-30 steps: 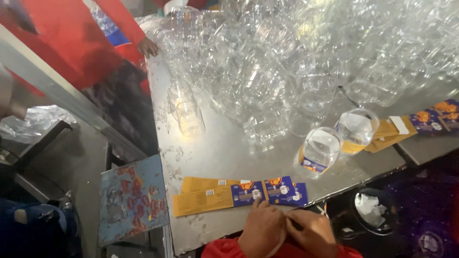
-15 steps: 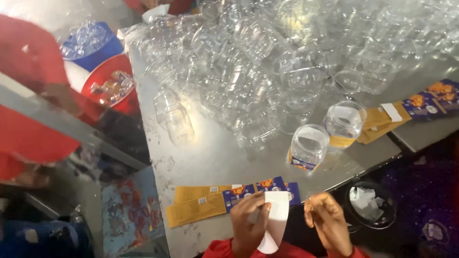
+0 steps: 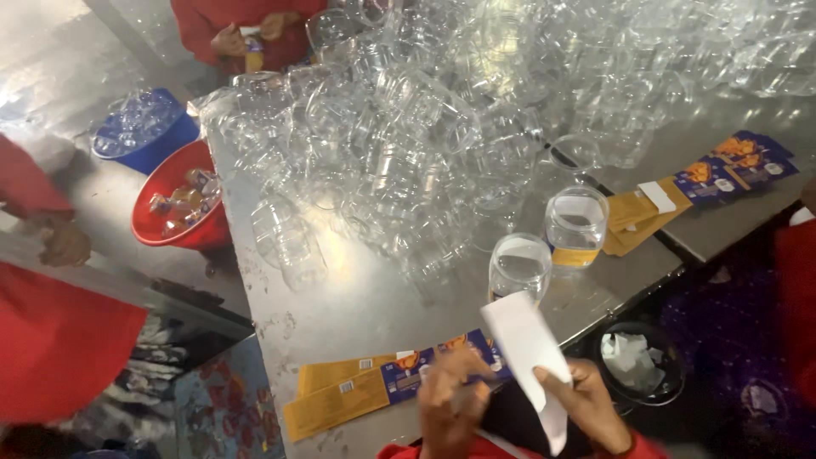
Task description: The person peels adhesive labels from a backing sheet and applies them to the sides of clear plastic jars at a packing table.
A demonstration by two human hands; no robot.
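Near table edge, yellow-blue labels [image 3: 387, 387], white backing strip [image 3: 531, 357]

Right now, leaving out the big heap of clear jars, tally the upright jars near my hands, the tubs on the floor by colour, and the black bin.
Upright clear jars with labels, and: 2
Red tub: 1
Blue tub: 1
Black bin: 1
Total: 5
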